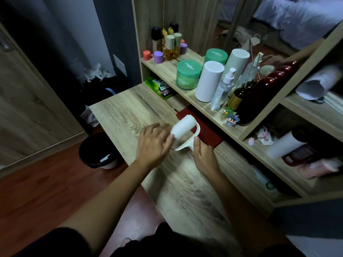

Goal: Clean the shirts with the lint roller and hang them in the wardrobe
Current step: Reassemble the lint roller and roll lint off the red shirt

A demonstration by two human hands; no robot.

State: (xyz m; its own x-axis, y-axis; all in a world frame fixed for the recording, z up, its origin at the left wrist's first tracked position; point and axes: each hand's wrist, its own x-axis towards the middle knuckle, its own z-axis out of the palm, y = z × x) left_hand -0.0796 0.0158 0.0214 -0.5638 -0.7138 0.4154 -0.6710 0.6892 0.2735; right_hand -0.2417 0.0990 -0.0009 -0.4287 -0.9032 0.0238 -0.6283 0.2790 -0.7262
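A white lint roller (183, 127) with a cream handle is held just above the wooden desk (130, 112). My right hand (203, 154) grips the handle from below, thumb up along it. My left hand (154, 143) is at the near end of the white roll, fingers curled against it, pinching its edge. No shirt or wardrobe interior is in view; a wooden door panel (27, 108) stands at the far left.
A dark red cloth (206, 130) lies under the shelf edge behind the roller. The shelf holds green jars (188, 74), white cylinders (209, 80), a spray bottle (222, 89) and small bottles (169, 47). A black bin (98, 151) stands on the floor left of the desk.
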